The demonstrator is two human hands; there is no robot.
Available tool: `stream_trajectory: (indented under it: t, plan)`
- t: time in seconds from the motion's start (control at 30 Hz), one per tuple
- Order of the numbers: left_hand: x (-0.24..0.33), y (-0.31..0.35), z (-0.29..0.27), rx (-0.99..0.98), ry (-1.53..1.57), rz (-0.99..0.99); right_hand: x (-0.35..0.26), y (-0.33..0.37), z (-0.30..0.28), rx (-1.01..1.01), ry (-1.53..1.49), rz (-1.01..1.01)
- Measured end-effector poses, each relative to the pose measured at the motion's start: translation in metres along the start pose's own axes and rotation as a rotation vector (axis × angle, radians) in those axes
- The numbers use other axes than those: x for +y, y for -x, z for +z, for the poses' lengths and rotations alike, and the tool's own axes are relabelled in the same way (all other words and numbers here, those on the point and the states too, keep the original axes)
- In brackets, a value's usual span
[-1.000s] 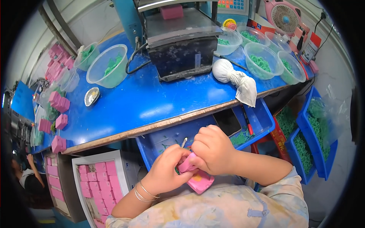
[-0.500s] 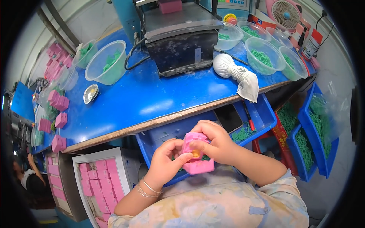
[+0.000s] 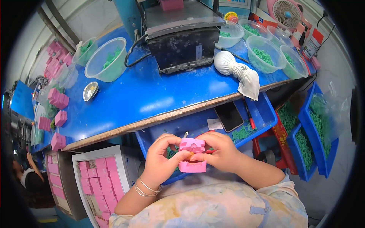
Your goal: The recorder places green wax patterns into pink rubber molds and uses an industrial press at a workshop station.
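A pink rubber-like mould [image 3: 192,167] is between my hands above the drawer, its upper and lower parts bent apart. My left hand [image 3: 162,157] grips its left side, the thumb pressed into the gap. On the other side my right hand [image 3: 223,152] pinches it, thumb also at the gap. A small orange-yellow piece shows in the gap by the thumbtips; most of it is hidden. Below is a blue drawer [image 3: 147,137] with green pieces, a dark phone [image 3: 229,117], a small white paper [image 3: 215,124] and a red-capped pen [image 3: 251,122].
On the blue table [image 3: 125,106] stand a black press [image 3: 180,55], a tied white cloth bag [image 3: 232,68], a small metal dish [image 3: 90,91] and bowls of green pieces [image 3: 105,72]. Left below, a box [image 3: 125,163] holds pink blocks. Blue trays [image 3: 321,129] stand at right.
The mould has tilted, and its upper part is now folded back from the lower part. Both hands have shifted their grip, thumbs meeting at the gap. A white paper now shows in the drawer.
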State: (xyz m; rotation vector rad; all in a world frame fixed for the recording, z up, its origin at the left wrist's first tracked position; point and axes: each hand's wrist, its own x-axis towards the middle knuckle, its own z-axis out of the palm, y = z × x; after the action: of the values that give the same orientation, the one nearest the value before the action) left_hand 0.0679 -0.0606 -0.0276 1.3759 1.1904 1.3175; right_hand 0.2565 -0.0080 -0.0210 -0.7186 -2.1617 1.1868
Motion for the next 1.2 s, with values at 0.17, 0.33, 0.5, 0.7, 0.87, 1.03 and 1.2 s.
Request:
stream_trajectory:
  t: [0.17,0.33,0.5,0.7,0.87,1.03,1.2]
  plan:
    - [0.004,0.003,0.007,0.065,-0.09,0.091,0.0,-0.002,0.017,0.078,-0.746,0.206]
    - [0.006,0.003,0.011,0.042,0.123,-0.11,0.005,0.0,0.012,-0.101,-0.195,0.093]
    - [-0.004,0.006,0.001,-0.086,0.18,-0.238,0.0,0.001,0.009,-0.217,-0.041,0.179]
    - [-0.012,0.011,0.003,-0.177,0.405,-0.245,0.016,0.004,0.013,-0.17,-0.39,0.262]
    - [0.001,0.011,0.013,-0.119,0.664,-0.199,0.006,0.002,0.006,-0.107,-0.366,0.347]
    - [0.003,0.009,0.01,-0.07,0.539,-0.224,-0.005,0.003,0.004,0.222,-0.129,-0.025]
    - [0.006,0.012,0.011,-0.148,0.825,-0.356,-0.008,0.004,0.006,0.201,-0.17,-0.069]
